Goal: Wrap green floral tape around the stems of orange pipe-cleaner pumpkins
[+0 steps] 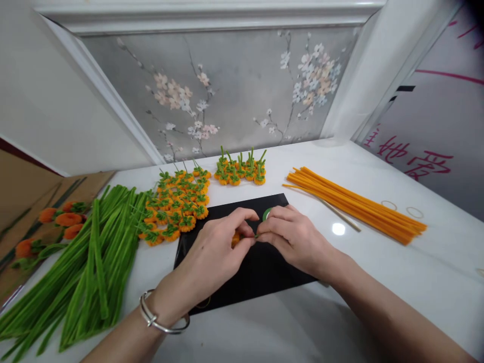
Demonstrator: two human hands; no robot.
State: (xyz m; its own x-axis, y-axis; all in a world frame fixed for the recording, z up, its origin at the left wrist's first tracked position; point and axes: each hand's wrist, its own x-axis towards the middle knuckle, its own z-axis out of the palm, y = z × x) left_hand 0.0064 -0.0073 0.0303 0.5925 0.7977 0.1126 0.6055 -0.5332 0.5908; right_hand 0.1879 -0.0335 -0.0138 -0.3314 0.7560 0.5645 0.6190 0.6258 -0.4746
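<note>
Over a black board, both of my hands meet at the fingertips. My left hand is closed around a small orange pipe-cleaner pumpkin, mostly covered by the fingers. With thumb and forefinger, my right hand pinches a thin green strand that shows between the two hands. Just behind the right fingers, a round green-and-white item is partly hidden. Left of the board sit many finished orange pumpkins with green tops, packed in rows.
A smaller group of pumpkins with upright green stems stands near the wall. Green pipe cleaners lie at left, beside orange pieces on cardboard. At right are a bundle of orange pipe cleaners, a thin stick and rubber bands.
</note>
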